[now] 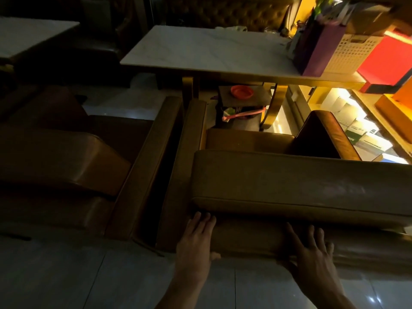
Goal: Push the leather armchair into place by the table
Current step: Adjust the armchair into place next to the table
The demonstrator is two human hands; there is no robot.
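Armchair (278, 175): faces table (200, 50). Left hand (196, 241), right hand (312, 255): fingers straight, flat against its back, gripping nothing.

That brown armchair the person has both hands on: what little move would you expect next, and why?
Probably a short, steady push straight forward toward the table. Both the left hand and right hand lie flat with straight fingers on the back of the armchair, whose front sits just short of the table's edge, beside a second armchair.
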